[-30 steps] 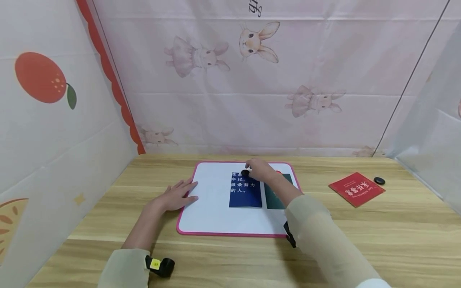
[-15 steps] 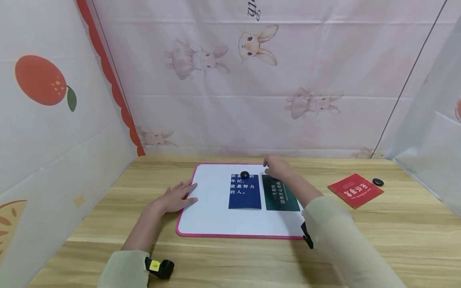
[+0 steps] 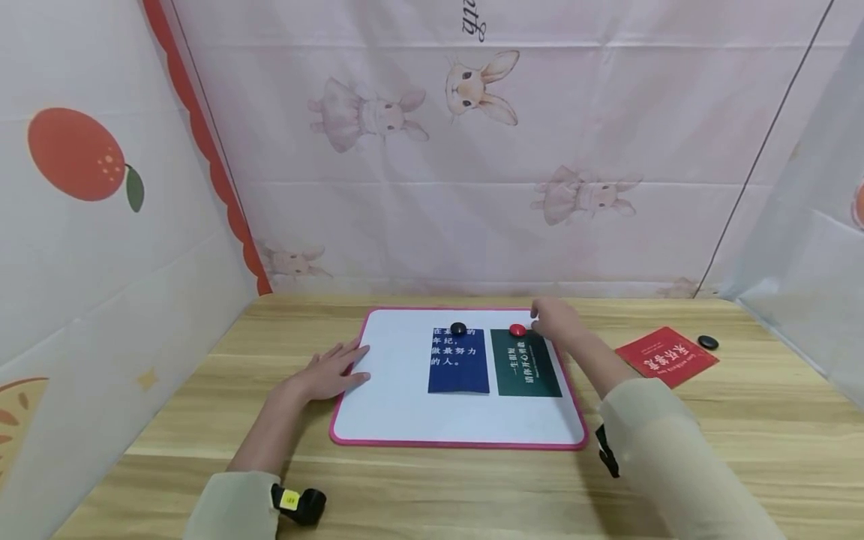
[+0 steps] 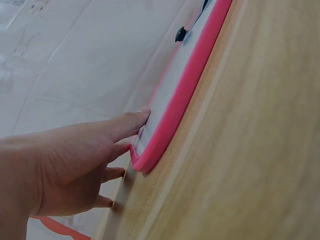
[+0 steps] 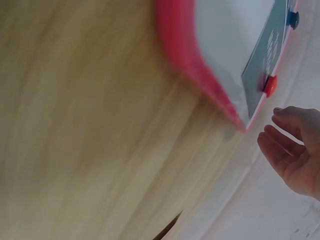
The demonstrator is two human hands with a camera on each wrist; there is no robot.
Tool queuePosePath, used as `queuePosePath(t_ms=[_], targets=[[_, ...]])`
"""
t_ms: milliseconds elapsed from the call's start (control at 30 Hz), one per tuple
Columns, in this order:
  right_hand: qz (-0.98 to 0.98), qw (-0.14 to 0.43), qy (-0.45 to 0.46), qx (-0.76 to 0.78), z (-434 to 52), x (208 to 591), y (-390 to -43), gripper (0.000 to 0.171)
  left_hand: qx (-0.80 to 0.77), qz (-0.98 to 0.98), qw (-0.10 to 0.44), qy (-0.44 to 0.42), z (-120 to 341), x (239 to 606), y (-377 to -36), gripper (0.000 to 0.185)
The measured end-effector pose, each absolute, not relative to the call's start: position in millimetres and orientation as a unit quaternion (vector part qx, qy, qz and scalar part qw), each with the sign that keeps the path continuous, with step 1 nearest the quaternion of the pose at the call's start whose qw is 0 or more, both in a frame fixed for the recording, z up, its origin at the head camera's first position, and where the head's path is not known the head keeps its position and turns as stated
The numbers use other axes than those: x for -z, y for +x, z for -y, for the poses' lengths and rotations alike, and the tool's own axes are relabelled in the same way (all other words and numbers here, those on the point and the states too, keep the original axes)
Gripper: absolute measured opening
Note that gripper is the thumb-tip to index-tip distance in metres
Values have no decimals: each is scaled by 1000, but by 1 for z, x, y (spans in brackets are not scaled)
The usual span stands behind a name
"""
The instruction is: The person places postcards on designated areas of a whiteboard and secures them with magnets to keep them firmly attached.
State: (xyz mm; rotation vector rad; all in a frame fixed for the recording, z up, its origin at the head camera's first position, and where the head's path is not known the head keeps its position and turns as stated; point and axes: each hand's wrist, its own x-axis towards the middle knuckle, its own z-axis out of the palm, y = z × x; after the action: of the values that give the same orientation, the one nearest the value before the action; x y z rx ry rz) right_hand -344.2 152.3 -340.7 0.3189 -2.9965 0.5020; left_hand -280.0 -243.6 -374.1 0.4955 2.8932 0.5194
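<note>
A white board with a pink rim (image 3: pixel 351 437) lies on the wooden table. On it a blue card (image 3: pixel 459 364) lies under a black magnet (image 3: pixel 458 328), and beside it a green card (image 3: pixel 529 367) lies under a red magnet (image 3: pixel 517 330). My right hand (image 3: pixel 552 319) hovers just right of the red magnet, over the board's far right corner, fingers relaxed and holding nothing (image 5: pixel 292 150). My left hand (image 3: pixel 334 370) lies flat on the table, with its straight fingers (image 4: pixel 127 122) touching the board's left rim (image 4: pixel 167 120).
A red card (image 3: pixel 668 356) lies on the table to the right, with a second black magnet (image 3: pixel 706 342) just beyond it. Printed cloth walls close in the table at the back and on both sides.
My right hand has left the black magnet on the blue card and moved right past the green card, which now shows fully with the red magnet on it. The left hand stayed put.
</note>
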Motion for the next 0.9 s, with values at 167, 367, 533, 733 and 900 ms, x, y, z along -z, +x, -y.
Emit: queuePosePath(t_ms=[167, 367, 533, 733, 900], targets=[[980, 29, 82, -178, -169, 340, -339, 22, -172, -967, 79, 170, 242, 372, -281, 67], [981, 33, 48, -185, -191, 337, -333, 17, -172, -967, 79, 170, 243, 372, -283, 67], [985, 41, 39, -163, -210, 333, -332, 18, -172, -967, 79, 168, 244, 374, -285, 67], [988, 49, 30, -142, -230, 329, -326, 17, -178, -966, 78, 170, 243, 373, -282, 67], [991, 50, 25, -121, -247, 326, -322, 20, -180, -966, 78, 170, 243, 373, -281, 67]])
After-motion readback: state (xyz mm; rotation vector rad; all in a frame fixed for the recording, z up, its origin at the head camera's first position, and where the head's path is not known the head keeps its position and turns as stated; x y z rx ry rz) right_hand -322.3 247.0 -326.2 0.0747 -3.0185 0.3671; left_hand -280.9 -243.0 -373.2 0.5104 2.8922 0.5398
